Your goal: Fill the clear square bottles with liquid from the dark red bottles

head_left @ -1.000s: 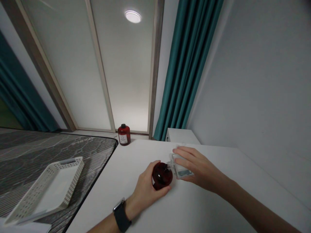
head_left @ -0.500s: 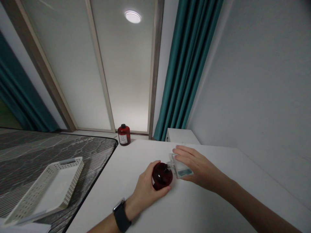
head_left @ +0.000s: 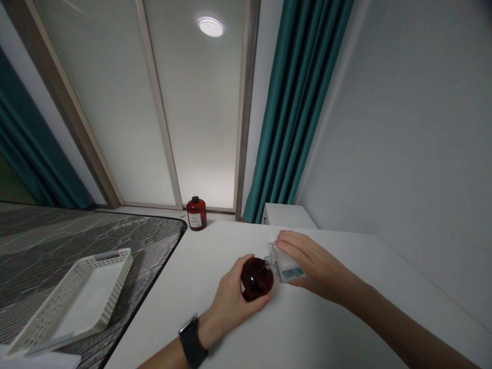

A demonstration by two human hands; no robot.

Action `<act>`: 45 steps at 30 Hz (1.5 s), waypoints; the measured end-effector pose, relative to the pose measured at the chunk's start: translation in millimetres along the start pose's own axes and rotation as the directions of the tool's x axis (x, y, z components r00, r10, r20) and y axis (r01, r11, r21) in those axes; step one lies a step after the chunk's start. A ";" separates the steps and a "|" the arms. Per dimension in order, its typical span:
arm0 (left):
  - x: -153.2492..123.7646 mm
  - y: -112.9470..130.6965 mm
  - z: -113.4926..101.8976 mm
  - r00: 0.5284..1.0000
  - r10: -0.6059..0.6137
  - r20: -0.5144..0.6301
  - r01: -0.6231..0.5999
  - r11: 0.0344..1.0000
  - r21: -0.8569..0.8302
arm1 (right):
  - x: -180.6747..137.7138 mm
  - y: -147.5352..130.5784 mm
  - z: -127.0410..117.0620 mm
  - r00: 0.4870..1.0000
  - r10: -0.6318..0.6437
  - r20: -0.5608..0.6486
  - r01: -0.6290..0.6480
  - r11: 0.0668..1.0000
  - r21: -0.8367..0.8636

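One round, glossy red bottle [head_left: 258, 279] fills the left hand [head_left: 233, 294]. Fingers [head_left: 292, 250] now closer together, the right hand [head_left: 313, 261] pinches a clear square bottle [head_left: 286, 265].

Curls the left hand [head_left: 232, 300] near the bottom middle, with thumb [head_left: 257, 304] out. Cups the right hand [head_left: 315, 260] nearby, with arm [head_left: 392, 319] slanting from the lower right corner.
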State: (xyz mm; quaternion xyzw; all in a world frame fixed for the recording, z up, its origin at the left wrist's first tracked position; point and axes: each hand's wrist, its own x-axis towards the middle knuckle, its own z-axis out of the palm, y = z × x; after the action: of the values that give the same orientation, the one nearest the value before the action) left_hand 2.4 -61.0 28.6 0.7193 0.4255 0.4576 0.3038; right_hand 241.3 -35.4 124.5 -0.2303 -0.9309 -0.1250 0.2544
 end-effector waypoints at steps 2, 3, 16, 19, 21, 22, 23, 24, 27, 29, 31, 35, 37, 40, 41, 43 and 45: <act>0.2 0.0 -0.3 1.000 -0.003 0.002 0.003 1.000 -0.001 | 1.2 -0.9 -1.0 1.000 -0.001 0.006 0.001 1.000 -0.005; 0.2 -0.2 -0.3 1.000 -0.002 0.003 0.002 1.000 -0.001 | 1.9 -1.2 -1.5 1.000 -0.006 0.008 0.006 1.000 -0.006; -0.9 -3.3 1.4 1.000 0.000 0.011 0.000 1.000 -0.018 | 3.7 -0.3 -5.4 0.998 -0.041 0.038 0.043 0.997 -0.059; -1.2 -2.7 1.3 1.000 -0.007 0.011 0.007 1.000 -0.024 | 6.0 -0.4 -5.5 0.997 -0.061 0.047 0.065 0.995 -0.078; -1.4 -2.0 1.2 1.000 -0.015 0.013 0.015 1.000 -0.026 | 7.5 -0.7 -6.2 0.996 -0.080 0.048 0.084 0.993 -0.085; -1.4 -1.6 1.1 1.000 -0.018 0.014 0.019 0.999 -0.027 | 8.1 -0.9 -6.7 0.995 -0.086 0.049 0.090 0.992 -0.087; -1.3 -1.2 1.1 1.000 -0.020 0.016 0.020 0.999 -0.028 | 8.4 -1.1 -7.3 0.995 -0.090 0.050 0.094 0.992 -0.088; -1.2 -0.8 1.0 1.000 -0.021 0.016 0.021 0.999 -0.028 | 8.5 -1.2 -7.8 0.994 -0.093 0.051 0.097 0.991 -0.087; -0.7 0.0 0.9 1.000 -0.019 0.018 0.020 0.999 -0.029 | 8.1 -1.3 -8.8 0.994 -0.094 0.047 0.098 0.991 -0.086; -0.7 0.1 0.9 1.000 -0.020 0.022 0.021 0.999 -0.030 | 7.8 -1.0 -8.8 0.994 -0.097 0.044 0.100 0.991 -0.090; -0.9 -0.3 0.9 1.000 -0.021 0.024 0.022 0.999 -0.035 | 7.8 -0.7 -8.3 0.994 -0.104 0.039 0.107 0.990 -0.095; -1.3 -1.5 1.2 1.000 -0.009 0.020 0.010 0.999 -0.037 | 8.1 -0.2 -7.7 0.993 -0.115 0.021 0.117 0.988 -0.105; -1.3 -2.0 1.4 1.000 0.000 0.016 0.001 0.999 -0.038 | 8.4 -0.3 -7.9 0.993 -0.121 0.015 0.122 0.986 -0.110; -1.2 -2.4 1.4 1.000 0.005 0.011 -0.005 0.999 -0.042 | 9.1 -0.6 -8.8 0.992 -0.124 0.022 0.126 0.985 -0.119; -1.3 -2.4 1.4 1.000 0.004 0.012 -0.004 0.999 -0.043 | 9.3 -0.6 -9.1 0.992 -0.126 0.026 0.128 0.984 -0.122; -1.4 -2.3 1.4 1.000 0.001 0.017 0.000 0.999 -0.048 | 9.5 -0.5 -9.5 0.992 -0.126 0.030 0.129 0.983 -0.128; -1.5 -2.2 1.5 1.000 -0.004 0.020 0.005 0.998 -0.056 | 9.4 -0.1 -9.8 0.992 -0.125 0.030 0.128 0.983 -0.129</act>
State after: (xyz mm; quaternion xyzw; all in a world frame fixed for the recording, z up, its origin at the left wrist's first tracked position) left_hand 2.7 -61.4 25.6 0.7140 0.4109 0.4616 0.3290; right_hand 238.1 -35.5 137.7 -0.1880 -0.9362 -0.1990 0.2204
